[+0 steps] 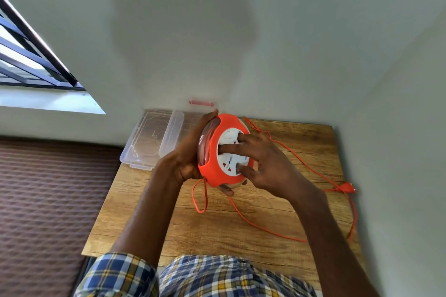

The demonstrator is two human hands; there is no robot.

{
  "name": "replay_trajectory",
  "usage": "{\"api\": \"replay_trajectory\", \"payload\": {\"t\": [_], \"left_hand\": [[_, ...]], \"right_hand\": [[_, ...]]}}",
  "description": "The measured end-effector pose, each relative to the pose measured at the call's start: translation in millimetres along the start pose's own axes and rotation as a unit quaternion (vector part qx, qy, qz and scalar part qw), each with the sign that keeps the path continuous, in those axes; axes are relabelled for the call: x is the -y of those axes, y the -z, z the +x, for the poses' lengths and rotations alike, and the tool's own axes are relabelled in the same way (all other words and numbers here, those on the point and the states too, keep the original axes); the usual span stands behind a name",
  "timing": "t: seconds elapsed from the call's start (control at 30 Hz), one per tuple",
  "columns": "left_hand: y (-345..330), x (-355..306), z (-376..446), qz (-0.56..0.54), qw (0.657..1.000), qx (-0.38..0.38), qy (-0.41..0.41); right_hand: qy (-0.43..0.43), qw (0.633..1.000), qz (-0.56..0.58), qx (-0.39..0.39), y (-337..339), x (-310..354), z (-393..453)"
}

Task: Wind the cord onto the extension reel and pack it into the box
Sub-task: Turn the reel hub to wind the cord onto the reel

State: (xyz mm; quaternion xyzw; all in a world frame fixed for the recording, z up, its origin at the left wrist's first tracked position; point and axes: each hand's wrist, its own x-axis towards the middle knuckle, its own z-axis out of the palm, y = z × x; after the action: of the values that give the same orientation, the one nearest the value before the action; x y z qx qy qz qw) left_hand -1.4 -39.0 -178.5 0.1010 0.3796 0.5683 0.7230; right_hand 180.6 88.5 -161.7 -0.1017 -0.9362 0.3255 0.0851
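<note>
Wooden table (pixel 217 229), clear box (pixel 154 138) open, reel (pixel 212 152) held

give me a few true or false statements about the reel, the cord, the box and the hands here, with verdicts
1. The left hand grips the orange reel from its side. True.
2. All of the cord is wound onto the reel. False: much of it lies loose on the wooden table, with the plug near the right edge.
3. The right hand has its fingers on the reel's white socket face. True.
4. The reel sits inside the clear box. False: it is held above the table.
5. The lid lies to the left of the reel. True.
</note>
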Motion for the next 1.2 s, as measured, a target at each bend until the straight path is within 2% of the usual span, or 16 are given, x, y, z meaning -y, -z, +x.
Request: {"api": "replay_trajectory", "payload": {"t": [0.13,0.2,0.27,0.3,0.33,0.4,0.57,0.6,0.7,0.73,0.83,0.93,1.07,1.2], "left_hand": [[2,1,-3,-0.016,0.998,-0.041,-0.035],[-1,1,-3,-0.006,0.996,-0.064,-0.061],[-8,-3,1,0.03,0.992,-0.087,-0.083],[-13,-4,4,0.054,0.989,-0.104,-0.088],[-17,-6,7,0.076,0.985,-0.122,-0.09],[-22,-9,12,0.097,0.98,-0.148,-0.093],[-20,-20,14,0.096,0.981,-0.142,-0.089],[-20,-21,14,0.086,0.982,-0.141,-0.088],[-19,-21,16,0.064,0.983,-0.146,-0.09],[-19,-21,16,0.063,0.983,-0.144,-0.09],[-17,-21,15,0.031,0.988,-0.128,-0.075],[-14,-22,13,0.017,0.992,-0.113,-0.058],[-19,-20,13,0.067,0.993,-0.094,-0.028],[-24,-20,13,0.09,0.991,-0.098,-0.026]], "right_hand": [[0.004,0.997,-0.051,-0.056,-8,5,5],[-0.046,0.99,-0.043,-0.128,-16,11,6],[-0.159,0.961,0.106,-0.201,-27,20,11],[-0.217,0.928,0.207,-0.223,-31,23,16],[-0.262,0.897,0.276,-0.226,-33,23,21],[-0.302,0.879,0.316,-0.193,-30,21,28],[-0.262,0.899,0.31,-0.163,-22,13,27],[-0.253,0.91,0.282,-0.171,-21,13,26],[-0.179,0.959,0.055,-0.214,-12,9,21],[-0.146,0.966,0.028,-0.213,-8,6,20],[-0.095,0.984,0.058,-0.141,2,-2,17],[-0.049,0.992,0.032,-0.108,0,-3,13],[-0.047,0.994,-0.021,-0.092,-2,-5,11],[-0.057,0.987,-0.063,-0.136,-6,-6,10]]}}
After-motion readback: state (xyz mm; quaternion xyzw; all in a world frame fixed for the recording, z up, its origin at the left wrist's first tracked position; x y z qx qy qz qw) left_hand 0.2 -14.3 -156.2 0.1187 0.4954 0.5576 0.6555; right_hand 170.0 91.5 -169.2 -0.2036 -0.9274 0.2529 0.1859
